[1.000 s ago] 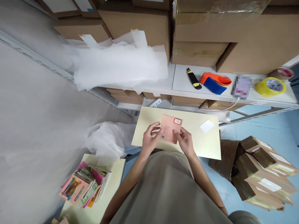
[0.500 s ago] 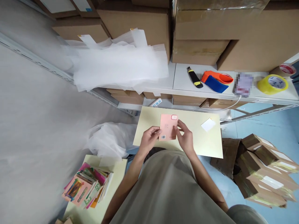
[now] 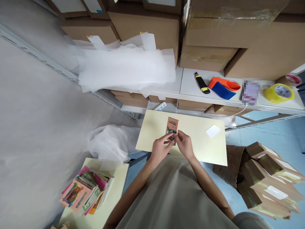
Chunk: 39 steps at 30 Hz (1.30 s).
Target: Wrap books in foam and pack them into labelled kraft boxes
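Note:
A thin pink book (image 3: 172, 123) is held upright and turned at an angle over the pale yellow table (image 3: 150, 130), its picture cover partly showing. My left hand (image 3: 161, 147) is closed on its lower part, fingers lying across the cover. On the right edge, my right hand (image 3: 184, 143) pinches the book near its lower corner. Fingers of both hands meet there and hide the bottom of the cover. A white card (image 3: 213, 130) lies on the table to the right of my right hand.
A box cutter (image 3: 202, 83), an orange-and-blue tape dispenser (image 3: 224, 89) and yellow tape (image 3: 277, 93) lie on the shelf ahead. White foam sheets (image 3: 128, 68) hang over its edge. Piled books (image 3: 85, 190) are at lower left, cardboard boxes (image 3: 269, 178) at right.
The pink book has turned from its barcoded back to its picture cover and now stands at an angle. Both hands have come together at its lower part. The view has shifted slightly.

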Tool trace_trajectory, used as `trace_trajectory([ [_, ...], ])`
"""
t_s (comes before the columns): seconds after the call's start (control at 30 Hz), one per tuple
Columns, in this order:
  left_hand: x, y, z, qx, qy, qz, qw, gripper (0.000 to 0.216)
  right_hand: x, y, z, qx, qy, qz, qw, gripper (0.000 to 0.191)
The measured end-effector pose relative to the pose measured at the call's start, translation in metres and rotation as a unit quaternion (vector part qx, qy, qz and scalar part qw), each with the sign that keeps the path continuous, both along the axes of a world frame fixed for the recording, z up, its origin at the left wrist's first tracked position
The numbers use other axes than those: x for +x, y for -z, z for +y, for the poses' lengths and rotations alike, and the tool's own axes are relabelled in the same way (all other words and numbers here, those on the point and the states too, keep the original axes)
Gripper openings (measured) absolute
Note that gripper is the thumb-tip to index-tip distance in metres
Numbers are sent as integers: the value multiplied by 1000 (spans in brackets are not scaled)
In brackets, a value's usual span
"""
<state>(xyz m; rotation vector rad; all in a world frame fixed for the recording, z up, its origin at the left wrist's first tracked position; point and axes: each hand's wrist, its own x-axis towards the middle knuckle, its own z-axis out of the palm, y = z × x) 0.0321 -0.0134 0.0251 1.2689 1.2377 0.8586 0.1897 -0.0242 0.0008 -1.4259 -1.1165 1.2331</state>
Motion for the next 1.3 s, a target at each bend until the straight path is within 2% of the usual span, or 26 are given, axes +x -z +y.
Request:
trace_trajectory([
  [0.1,-11,-1,8,25,-41,3,999,37,11,4,3,-2,-12,46,999,48],
  [0.23,-31,-1,24,24,-126,-9,992,47,25,-5,3,-23,-23,95,995,52],
  [0.4,-47,1,31,-76,-81,-76,991,54,33,-18,2,-46,-36,147,987,56],
  [0.5,-50,3,30,-83,-70,-84,991,54,34,-19,4,-48,-43,157,985,57],
  [0.63,-52,1,26,-58,-67,-76,993,55,35,-18,6,-18,-50,135,989,53],
  [0.73,-55,-3,24,-17,-56,-54,997,46,35,-20,7,22,-51,99,993,45],
  [0.87,-59,-12,21,79,-46,-43,995,26,31,-25,7,96,-43,55,993,29],
  [1.0,-63,-17,19,156,-39,-63,985,14,27,-26,7,155,-56,63,984,20],
  [1.07,-63,-17,17,161,-42,-63,984,13,26,-27,9,162,-58,70,983,20],
  [1.17,-61,-17,14,130,-63,-74,987,16,26,-27,11,159,-63,68,983,20],
  [1.3,-58,-19,11,79,-98,-99,987,31,26,-24,13,107,-31,49,993,29],
])
